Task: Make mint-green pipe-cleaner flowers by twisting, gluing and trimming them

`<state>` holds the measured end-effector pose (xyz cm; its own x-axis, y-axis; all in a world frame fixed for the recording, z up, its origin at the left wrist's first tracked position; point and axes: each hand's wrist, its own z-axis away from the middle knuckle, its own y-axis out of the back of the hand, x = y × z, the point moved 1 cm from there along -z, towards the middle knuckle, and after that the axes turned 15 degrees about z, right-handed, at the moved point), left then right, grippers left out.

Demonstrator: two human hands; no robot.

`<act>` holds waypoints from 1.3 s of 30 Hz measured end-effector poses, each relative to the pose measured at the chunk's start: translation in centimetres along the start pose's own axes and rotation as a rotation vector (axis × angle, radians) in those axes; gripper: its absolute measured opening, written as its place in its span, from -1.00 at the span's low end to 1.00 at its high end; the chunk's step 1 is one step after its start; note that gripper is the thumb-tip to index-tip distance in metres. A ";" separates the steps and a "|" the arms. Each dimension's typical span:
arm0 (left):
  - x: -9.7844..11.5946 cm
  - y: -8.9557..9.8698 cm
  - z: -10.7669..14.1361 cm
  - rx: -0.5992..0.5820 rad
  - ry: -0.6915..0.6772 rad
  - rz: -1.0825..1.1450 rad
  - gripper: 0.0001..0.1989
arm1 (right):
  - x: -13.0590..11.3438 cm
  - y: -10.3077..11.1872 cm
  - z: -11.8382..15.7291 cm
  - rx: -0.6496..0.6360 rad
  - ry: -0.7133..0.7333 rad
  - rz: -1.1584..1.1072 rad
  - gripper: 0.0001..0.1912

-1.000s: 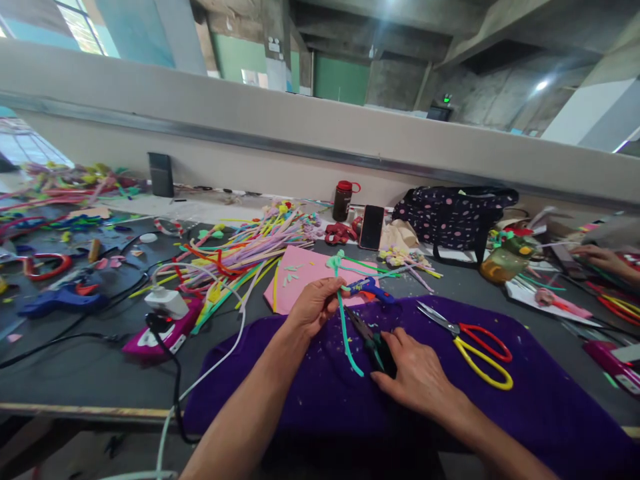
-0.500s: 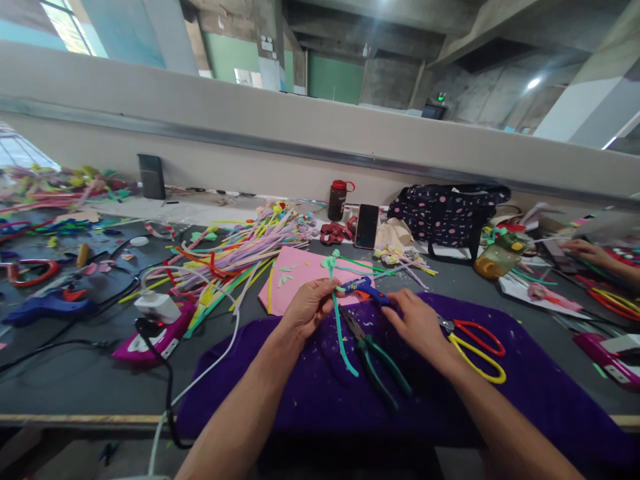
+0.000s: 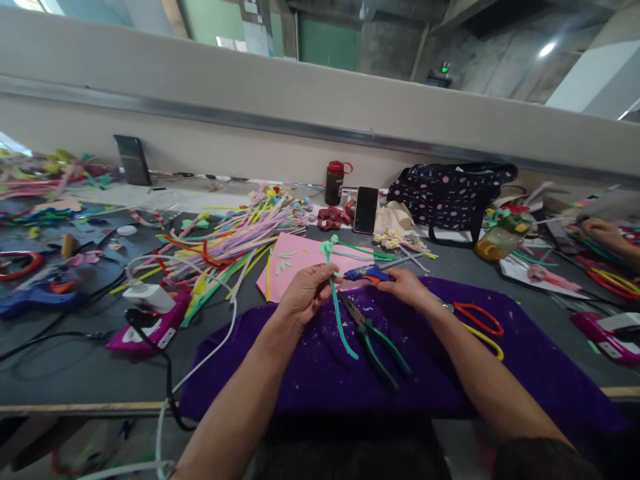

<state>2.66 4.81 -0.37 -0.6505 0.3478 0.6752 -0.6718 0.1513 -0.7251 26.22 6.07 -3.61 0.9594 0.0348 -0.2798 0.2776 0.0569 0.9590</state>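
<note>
Pinched in my left hand (image 3: 311, 291) is a mint-green pipe cleaner flower (image 3: 330, 245); its looped head stands above my fingertips and its stem hangs below them. My right hand (image 3: 407, 288) is wrapped around a blue hot glue gun (image 3: 366, 272) with an orange trigger. The gun's nozzle points left, close to my left fingertips; whether it touches the stem I cannot tell. Just below both hands, long-nose pliers (image 3: 373, 340) with dark green handles lie on a purple cloth (image 3: 320, 380). Scissors (image 3: 479, 321) with red and yellow handles lie partly behind my right forearm.
A pink sheet (image 3: 293, 277) holds small green pieces. Behind it lie many pipe cleaners (image 3: 250, 230), a phone (image 3: 366, 210) and a bottle (image 3: 334, 185). To the left are a magenta power strip (image 3: 150, 327) with cables and another glue gun (image 3: 43, 298). A co-worker's hand (image 3: 605, 230) is far right.
The view has tipped downward. My right hand has brought the glue gun to a more level angle, its orange trigger now showing at my fingers. My left hand still pinches the flower.
</note>
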 end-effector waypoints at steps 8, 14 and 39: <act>0.0 -0.2 0.1 0.003 -0.001 -0.035 -0.77 | 3.8 5.0 4.3 -0.015 -0.026 -0.176 -0.72; 0.0 -0.2 0.1 0.005 0.004 -0.062 -0.77 | 5.5 9.8 6.7 0.062 -0.139 -0.417 -0.76; -0.2 0.6 0.2 -0.030 0.043 0.166 -0.80 | -3.9 2.7 5.6 0.090 0.119 -1.320 -0.73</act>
<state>2.32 4.60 -0.93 -0.7357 0.4093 0.5397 -0.5450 0.1154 -0.8304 23.49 0.55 0.29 -0.0401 0.0919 -0.9950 0.9981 0.0498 -0.0356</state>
